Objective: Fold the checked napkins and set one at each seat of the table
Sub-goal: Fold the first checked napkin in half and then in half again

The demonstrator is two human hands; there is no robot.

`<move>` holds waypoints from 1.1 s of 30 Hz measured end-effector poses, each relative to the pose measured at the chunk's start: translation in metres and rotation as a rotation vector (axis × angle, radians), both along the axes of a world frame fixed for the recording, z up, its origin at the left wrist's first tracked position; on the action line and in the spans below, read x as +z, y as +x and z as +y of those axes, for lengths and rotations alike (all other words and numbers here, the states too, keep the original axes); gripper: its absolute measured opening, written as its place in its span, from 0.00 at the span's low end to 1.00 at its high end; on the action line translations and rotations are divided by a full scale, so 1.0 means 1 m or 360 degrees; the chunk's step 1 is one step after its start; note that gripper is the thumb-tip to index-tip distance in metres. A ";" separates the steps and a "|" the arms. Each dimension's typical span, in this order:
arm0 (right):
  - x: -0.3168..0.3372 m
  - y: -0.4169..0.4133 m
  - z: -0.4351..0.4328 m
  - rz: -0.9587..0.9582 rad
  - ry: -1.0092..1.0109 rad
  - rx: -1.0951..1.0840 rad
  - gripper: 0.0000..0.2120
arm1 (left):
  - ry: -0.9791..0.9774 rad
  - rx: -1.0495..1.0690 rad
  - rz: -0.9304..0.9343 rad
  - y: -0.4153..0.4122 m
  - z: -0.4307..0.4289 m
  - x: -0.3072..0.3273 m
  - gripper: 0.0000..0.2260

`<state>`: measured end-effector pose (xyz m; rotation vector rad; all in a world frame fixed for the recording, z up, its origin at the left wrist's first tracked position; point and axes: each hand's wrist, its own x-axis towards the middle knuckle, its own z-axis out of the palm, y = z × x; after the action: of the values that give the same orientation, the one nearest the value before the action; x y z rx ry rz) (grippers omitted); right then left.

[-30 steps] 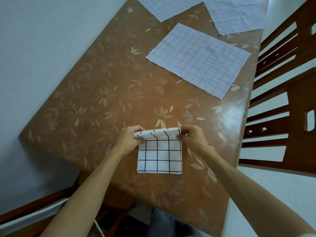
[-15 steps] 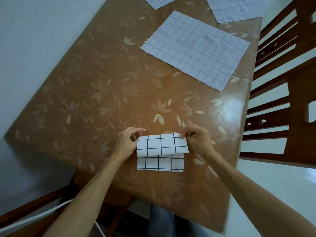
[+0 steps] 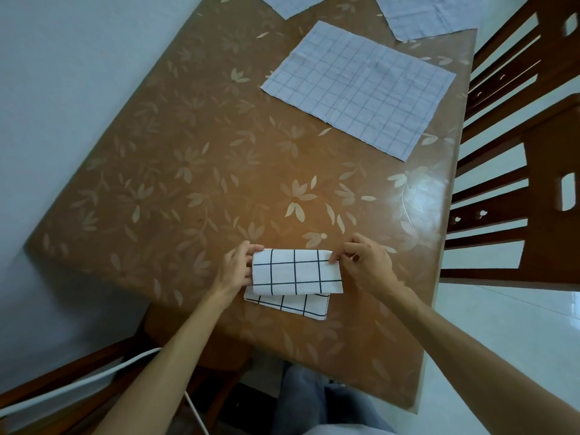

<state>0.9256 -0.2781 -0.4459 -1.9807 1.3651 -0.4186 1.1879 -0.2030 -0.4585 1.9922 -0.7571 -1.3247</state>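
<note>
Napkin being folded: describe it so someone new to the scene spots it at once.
On the brown leaf-patterned table, look at the near edge, between the left hand and the right hand. It is the small folded napkin, white with bold black checks, unlike the larger, paler flat napkins farther up the table.

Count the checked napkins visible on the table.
4. The folded napkin lies near, held by the left hand and right hand; a flat napkin lies beyond, rightward; two cropped napkins sit at the picture's top. Others may be hidden.
</note>
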 end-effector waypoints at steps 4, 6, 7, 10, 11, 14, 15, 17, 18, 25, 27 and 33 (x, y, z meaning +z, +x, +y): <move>0.006 0.004 0.007 -0.0159 0.0331 -0.0187 0.11 | -0.0051 -0.0104 -0.0037 0.001 0.017 -0.007 0.12; 0.002 0.010 0.011 -0.0311 0.0742 -0.0450 0.16 | -0.0070 -0.0067 0.0005 0.000 0.023 -0.009 0.13; -0.002 0.013 0.013 -0.0372 0.0911 -0.0586 0.20 | -0.0077 -0.0059 0.0028 -0.001 0.025 -0.010 0.14; -0.010 0.020 0.018 -0.0265 0.1023 -0.0651 0.26 | -0.0093 -0.0069 0.0069 0.000 0.030 -0.009 0.15; -0.012 0.022 0.021 -0.0226 0.0986 -0.0620 0.25 | -0.0099 -0.0078 0.0076 0.000 0.032 -0.011 0.16; -0.018 0.024 0.036 -0.0285 0.0952 -0.0584 0.26 | -0.0105 -0.0098 0.0027 0.001 0.036 -0.012 0.17; -0.021 0.025 0.042 -0.0330 0.0963 -0.0584 0.28 | -0.0122 -0.0101 -0.0004 0.001 0.037 -0.013 0.17; -0.024 0.024 0.052 -0.0385 0.0965 -0.0581 0.32 | -0.0150 -0.0116 -0.0048 0.001 0.037 -0.015 0.16; -0.025 0.023 0.055 -0.0408 0.0966 -0.0579 0.33 | -0.0155 -0.0125 -0.0064 0.000 0.037 -0.015 0.16; -0.025 0.020 0.060 -0.0529 0.1068 -0.0571 0.38 | -0.0156 -0.0189 -0.0137 -0.001 0.031 -0.009 0.18; -0.027 0.020 0.063 -0.0535 0.1077 -0.0556 0.39 | -0.0147 -0.0239 -0.0227 0.000 0.031 -0.011 0.18; -0.028 0.023 0.081 -0.0469 0.0962 -0.0464 0.42 | -0.0207 -0.0413 -0.0555 0.003 0.035 -0.007 0.19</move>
<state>0.9482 -0.1968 -0.4740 -1.1880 1.3854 -0.3567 1.1908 -0.1679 -0.4658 2.0968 -1.2677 -1.0416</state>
